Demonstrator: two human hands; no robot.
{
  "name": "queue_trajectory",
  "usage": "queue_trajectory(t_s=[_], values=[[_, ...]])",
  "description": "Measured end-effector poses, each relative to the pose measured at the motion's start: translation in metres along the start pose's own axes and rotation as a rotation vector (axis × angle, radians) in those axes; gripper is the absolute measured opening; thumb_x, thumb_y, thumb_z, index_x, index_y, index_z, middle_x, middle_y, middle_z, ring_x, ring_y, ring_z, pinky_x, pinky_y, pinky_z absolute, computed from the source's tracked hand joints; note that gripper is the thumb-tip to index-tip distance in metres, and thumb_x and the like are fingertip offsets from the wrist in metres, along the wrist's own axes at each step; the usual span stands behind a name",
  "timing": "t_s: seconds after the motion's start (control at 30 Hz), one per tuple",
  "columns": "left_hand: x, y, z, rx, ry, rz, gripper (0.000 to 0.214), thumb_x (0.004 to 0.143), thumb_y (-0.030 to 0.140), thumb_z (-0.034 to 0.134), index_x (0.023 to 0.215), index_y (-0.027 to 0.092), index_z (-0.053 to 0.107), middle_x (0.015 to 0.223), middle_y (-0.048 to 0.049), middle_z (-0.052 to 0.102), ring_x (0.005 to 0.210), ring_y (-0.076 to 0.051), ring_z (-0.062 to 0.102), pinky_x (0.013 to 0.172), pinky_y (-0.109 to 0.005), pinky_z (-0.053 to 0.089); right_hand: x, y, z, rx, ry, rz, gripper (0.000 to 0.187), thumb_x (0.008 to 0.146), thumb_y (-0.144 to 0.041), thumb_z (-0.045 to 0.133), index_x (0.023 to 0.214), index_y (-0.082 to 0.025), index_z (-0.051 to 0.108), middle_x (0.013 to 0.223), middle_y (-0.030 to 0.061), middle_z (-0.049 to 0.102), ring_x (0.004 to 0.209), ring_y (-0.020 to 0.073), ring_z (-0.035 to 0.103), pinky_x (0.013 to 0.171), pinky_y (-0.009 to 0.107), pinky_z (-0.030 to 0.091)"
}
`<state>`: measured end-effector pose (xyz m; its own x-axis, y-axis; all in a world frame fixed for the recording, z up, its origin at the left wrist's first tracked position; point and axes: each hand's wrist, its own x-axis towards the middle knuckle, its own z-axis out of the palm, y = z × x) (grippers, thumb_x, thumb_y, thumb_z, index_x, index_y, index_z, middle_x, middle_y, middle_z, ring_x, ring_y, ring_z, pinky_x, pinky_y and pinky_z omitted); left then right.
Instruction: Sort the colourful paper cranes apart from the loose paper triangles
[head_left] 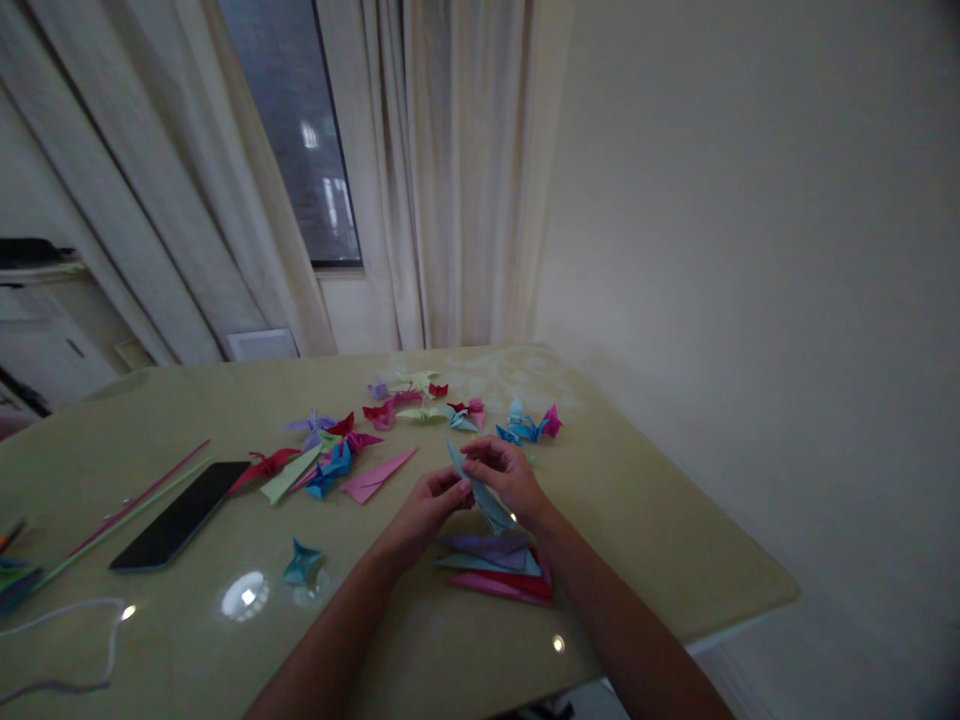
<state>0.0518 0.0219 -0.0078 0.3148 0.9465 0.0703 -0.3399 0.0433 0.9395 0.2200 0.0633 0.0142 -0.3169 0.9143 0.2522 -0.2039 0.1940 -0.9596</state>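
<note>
Between both hands is a light blue folded paper piece point(491, 510), long and narrow with a pointed upper end. My left hand point(433, 508) pinches its near left side. From the right, my right hand point(508, 472) has thumb and fingers closed on its upper part. Just below the hands lies a stack of folded paper strips point(495, 568) in purple, light blue, red and pink. A pink folded paper strip point(379, 475) rests on the table to the left of my left hand.
Several coloured origami cranes point(420, 412) are spread across the far part of the table point(637, 520). A black phone point(182, 515), a teal paper star point(303, 563), thin paper strips point(135, 505) and a white cable point(114, 640) lie to the left. A wall stands at right.
</note>
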Motion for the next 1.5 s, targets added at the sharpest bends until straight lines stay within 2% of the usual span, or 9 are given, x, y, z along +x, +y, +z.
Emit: queue_trajectory(t_s=[0.2, 0.4, 0.63, 0.83, 1.1, 1.27, 1.37, 1.43, 1.5], values=[[0.0, 0.004, 0.003, 0.066, 0.039, 0.012, 0.042, 0.079, 0.054, 0.088, 0.094, 0.015, 0.081, 0.078, -0.0037, 0.068, 0.071, -0.014, 0.055, 0.068, -0.025, 0.042, 0.002, 0.0, -0.002, 0.038, -0.103, 0.046, 0.044, 0.073, -0.05, 0.093, 0.104, -0.022, 0.08, 0.088, 0.0024, 0.076, 0.081, 0.0183, 0.07, 0.076, 0.03, 0.055], [-0.001, 0.01, 0.006, 0.115, 0.063, 0.035, 0.041, 0.08, 0.052, 0.087, 0.094, 0.014, 0.08, 0.077, -0.0034, 0.068, 0.067, -0.013, 0.053, 0.06, -0.024, 0.038, 0.003, -0.001, -0.004, 0.015, -0.058, 0.07, 0.041, 0.081, -0.058, 0.085, 0.101, -0.021, 0.081, 0.087, 0.0028, 0.077, 0.071, 0.016, 0.066, 0.066, 0.028, 0.052], [-0.006, 0.023, 0.003, 0.229, -0.025, -0.034, 0.045, 0.08, 0.056, 0.087, 0.091, 0.014, 0.079, 0.075, -0.0046, 0.071, 0.067, -0.016, 0.06, 0.065, -0.027, 0.044, 0.001, -0.01, -0.016, -0.041, -0.162, 0.12, 0.04, 0.073, -0.047, 0.094, 0.098, -0.019, 0.082, 0.092, 0.0046, 0.08, 0.081, 0.019, 0.072, 0.075, 0.031, 0.056], [-0.005, 0.035, -0.007, 0.283, 0.185, 0.072, 0.045, 0.081, 0.061, 0.083, 0.079, 0.018, 0.071, 0.068, -0.0025, 0.071, 0.066, -0.016, 0.062, 0.066, -0.027, 0.046, 0.0, -0.011, -0.025, -0.109, -0.272, 0.153, 0.042, 0.07, -0.048, 0.096, 0.098, -0.018, 0.084, 0.089, 0.0048, 0.08, 0.079, 0.0191, 0.073, 0.078, 0.032, 0.057], [-0.005, 0.038, -0.019, 0.295, 0.24, 0.114, 0.047, 0.08, 0.064, 0.082, 0.082, 0.018, 0.069, 0.072, -0.0026, 0.072, 0.071, -0.017, 0.065, 0.071, -0.028, 0.049, -0.003, -0.016, -0.027, -0.235, -0.336, 0.133, 0.032, 0.077, -0.043, 0.09, 0.098, -0.02, 0.083, 0.09, 0.0016, 0.078, 0.079, 0.019, 0.07, 0.074, 0.029, 0.053], [-0.005, 0.041, -0.033, 0.549, 0.125, 0.034, 0.047, 0.088, 0.064, 0.072, 0.081, 0.018, 0.068, 0.076, -0.0054, 0.074, 0.071, -0.018, 0.065, 0.069, -0.028, 0.049, -0.002, -0.02, -0.035, -0.33, -0.377, 0.058, 0.031, 0.076, -0.033, 0.088, 0.104, -0.021, 0.081, 0.099, 0.0022, 0.077, 0.093, 0.022, 0.07, 0.085, 0.032, 0.053], [-0.004, 0.04, -0.046, 0.907, 0.326, 0.005, 0.048, 0.098, 0.061, 0.054, 0.083, 0.018, 0.069, 0.082, -0.0089, 0.075, 0.076, -0.022, 0.067, 0.072, -0.033, 0.052, -0.001, -0.017, -0.037, -0.434, -0.457, 0.032, 0.026, 0.077, -0.028, 0.085, 0.101, -0.02, 0.079, 0.095, 0.0014, 0.074, 0.087, 0.019, 0.066, 0.08, 0.028, 0.051], [-0.006, 0.038, -0.055, 1.099, 0.537, 0.007, 0.039, 0.1, 0.049, 0.051, 0.095, 0.017, 0.071, 0.103, -0.0149, 0.076, 0.096, -0.029, 0.068, 0.085, -0.041, 0.053, -0.001, -0.014, -0.037, -0.552, -0.504, 0.02, 0.022, 0.077, -0.02, 0.081, 0.099, -0.019, 0.079, 0.091, 0.0006, 0.071, 0.082, 0.0169, 0.063, 0.075, 0.026, 0.048], [-0.01, 0.035, -0.062, 1.323, 0.655, -0.054, 0.031, 0.097, 0.038, 0.056, 0.112, 0.016, 0.071, 0.128, -0.0199, 0.07, 0.119, -0.037, 0.062, 0.098, -0.051, 0.049, -0.003, -0.01, -0.035, -0.671, -0.549, 0.016, 0.024, 0.075, -0.012, 0.077, 0.098, -0.018, 0.079, 0.089, 0.0002, 0.071, 0.08, 0.0161, 0.061, 0.072, 0.024, 0.045]])
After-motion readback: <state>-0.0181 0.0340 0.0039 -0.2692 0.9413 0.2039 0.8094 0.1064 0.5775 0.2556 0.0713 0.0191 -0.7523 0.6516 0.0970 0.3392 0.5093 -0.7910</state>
